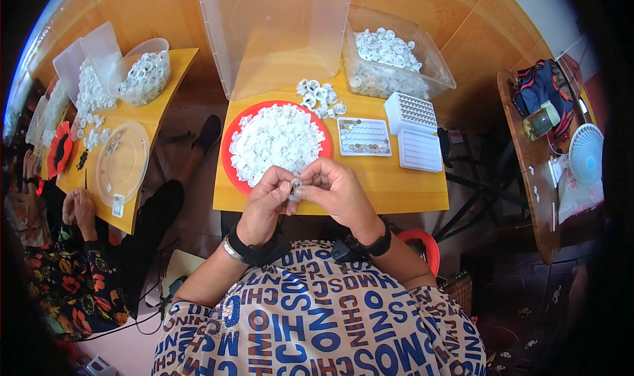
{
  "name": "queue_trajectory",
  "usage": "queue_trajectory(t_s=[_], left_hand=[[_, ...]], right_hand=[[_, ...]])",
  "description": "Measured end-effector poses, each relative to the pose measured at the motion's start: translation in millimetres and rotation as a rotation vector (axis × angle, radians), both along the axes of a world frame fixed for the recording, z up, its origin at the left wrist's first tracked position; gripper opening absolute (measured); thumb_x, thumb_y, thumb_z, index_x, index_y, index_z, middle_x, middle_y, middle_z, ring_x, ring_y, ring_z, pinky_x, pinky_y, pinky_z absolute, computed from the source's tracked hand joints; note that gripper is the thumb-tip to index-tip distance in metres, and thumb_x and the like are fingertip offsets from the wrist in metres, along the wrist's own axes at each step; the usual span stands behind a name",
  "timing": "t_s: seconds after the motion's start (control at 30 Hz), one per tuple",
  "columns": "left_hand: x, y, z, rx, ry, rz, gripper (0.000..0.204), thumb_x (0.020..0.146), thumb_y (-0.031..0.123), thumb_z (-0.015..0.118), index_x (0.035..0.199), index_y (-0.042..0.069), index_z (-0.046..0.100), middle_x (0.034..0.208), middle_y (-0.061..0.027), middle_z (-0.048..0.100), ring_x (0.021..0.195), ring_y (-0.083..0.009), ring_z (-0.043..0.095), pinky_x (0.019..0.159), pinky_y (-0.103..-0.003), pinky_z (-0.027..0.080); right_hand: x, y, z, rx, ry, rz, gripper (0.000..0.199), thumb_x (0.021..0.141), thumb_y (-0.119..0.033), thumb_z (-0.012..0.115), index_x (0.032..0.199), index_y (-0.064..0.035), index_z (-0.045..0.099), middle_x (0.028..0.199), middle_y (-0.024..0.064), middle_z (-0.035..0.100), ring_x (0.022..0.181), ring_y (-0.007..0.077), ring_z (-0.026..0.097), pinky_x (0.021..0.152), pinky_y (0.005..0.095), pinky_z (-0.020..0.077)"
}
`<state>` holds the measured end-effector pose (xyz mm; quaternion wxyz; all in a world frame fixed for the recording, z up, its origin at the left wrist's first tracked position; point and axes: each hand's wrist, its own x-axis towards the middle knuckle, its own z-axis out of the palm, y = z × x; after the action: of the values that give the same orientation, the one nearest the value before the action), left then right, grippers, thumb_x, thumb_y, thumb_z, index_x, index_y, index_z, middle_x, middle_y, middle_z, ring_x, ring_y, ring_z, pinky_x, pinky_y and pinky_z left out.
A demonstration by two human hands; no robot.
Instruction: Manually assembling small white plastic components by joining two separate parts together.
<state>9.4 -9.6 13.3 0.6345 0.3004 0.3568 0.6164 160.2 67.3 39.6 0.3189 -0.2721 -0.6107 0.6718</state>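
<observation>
Pinching: both hands meet over the near edge of the yellow wooden table [396, 184].
Left hand [265, 201]: wrist bent inward, fingers curled tight, fingertips pressed on a small white plastic ring part [294, 188].
Right hand [335, 190]: knuckles up, fingers curled, thumb and forefinger nipping the same part.
Part location: between both hands, just in front of the red round tray [232, 133].
Tray contents: heap of white plastic pieces [276, 141].
Nearby: white gridded tray [364, 137], partly filled.
</observation>
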Motion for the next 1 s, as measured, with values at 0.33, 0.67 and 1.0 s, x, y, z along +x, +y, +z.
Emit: queue_trajectory(t_s=[0.33, 0.67, 1.0], left_hand=[[5, 1, 5, -0.028, -0.012, 0.039, 0.016, 0.099, 0.021, 0.044, 0.099, 0.007, 0.053, 0.084, -0.0025, 0.058, 0.067, -0.0088, 0.05, 0.062, -0.022, 0.04], [1, 5, -1, -0.063, -0.173, 0.059, 0.015, 0.099, 0.018, 0.043, 0.098, 0.005, 0.051, 0.081, -0.0059, 0.059, 0.064, -0.0113, 0.052, 0.061, -0.023, 0.042], [2, 5, -4, -0.069, -0.07, 0.051, 0.012, 0.098, 0.017, 0.045, 0.097, 0.007, 0.051, 0.082, -0.005, 0.058, 0.065, -0.0104, 0.052, 0.062, -0.023, 0.043]], right_hand=[[-6, 2, -6, -0.043, 0.003, -0.032, 0.009, 0.086, -0.002, 0.065, 0.089, 0.0012, 0.057, 0.079, 0.0035, 0.064, 0.07, 0.007, 0.061, 0.063, 0.0207, 0.0493], [-6, 6, -13, -0.166, 0.049, 0.05, 0.016, 0.087, -0.004, 0.064, 0.101, 0.0012, 0.057, 0.081, 0.0025, 0.063, 0.07, 0.0061, 0.059, 0.065, 0.0204, 0.0481], [-10, 6, -21, -0.178, 0.039, 0.03, 0.018, 0.086, -0.003, 0.065, 0.1, 0.0021, 0.056, 0.08, 0.0041, 0.063, 0.07, 0.0085, 0.061, 0.063, 0.0216, 0.0491]])
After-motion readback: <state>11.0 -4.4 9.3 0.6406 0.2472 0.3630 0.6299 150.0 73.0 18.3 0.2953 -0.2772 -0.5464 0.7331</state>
